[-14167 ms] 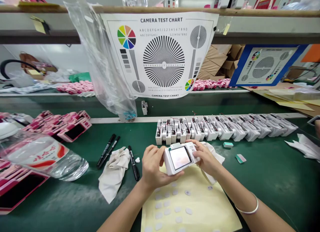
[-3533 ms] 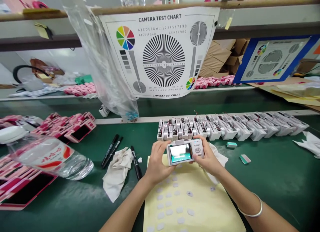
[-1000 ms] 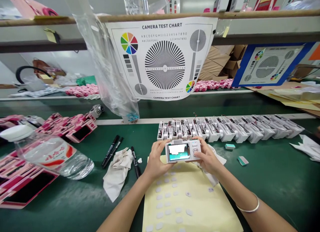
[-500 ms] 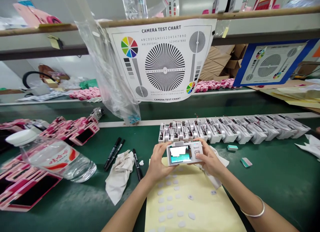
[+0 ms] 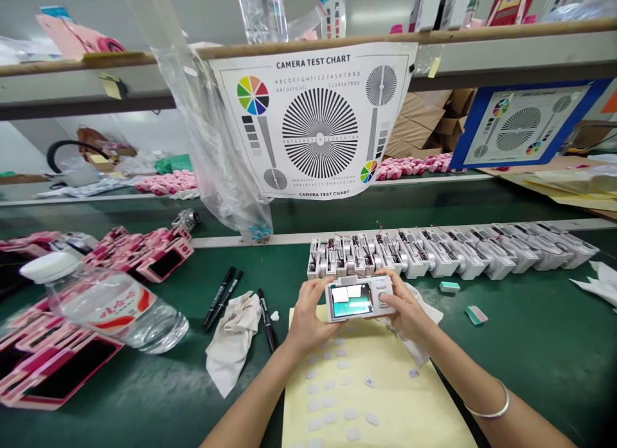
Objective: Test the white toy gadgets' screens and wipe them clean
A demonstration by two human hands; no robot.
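A silver-white digital camera [image 5: 359,298] is held between my two hands above the yellow sheet, its lit screen facing me. My left hand [image 5: 311,314] grips its left end. Around the right end is my right hand [image 5: 405,306], the thumb resting on the buttons beside the screen. On the screen are white shapes over a green area. Under my hands the yellow sheet [image 5: 400,416] bears rows of small pale stickers, a few with marks on them. A white cloth [image 5: 419,351] lies partly hidden behind my right hand and wrist.
Opened white camera bodies [image 5: 434,252] stand in a row behind my hands. A camera test chart [image 5: 321,133] hangs from the shelf. To the left are a water bottle [image 5: 116,306], pink cameras [image 5: 62,371], black markers [image 5: 222,300] and a crumpled cloth [image 5: 234,342]. Small green-white blocks [image 5: 476,315] lie right.
The view has shifted slightly, and the camera sits a little further right and lower in it. The white shapes on its screen have changed. Both hands keep their hold.
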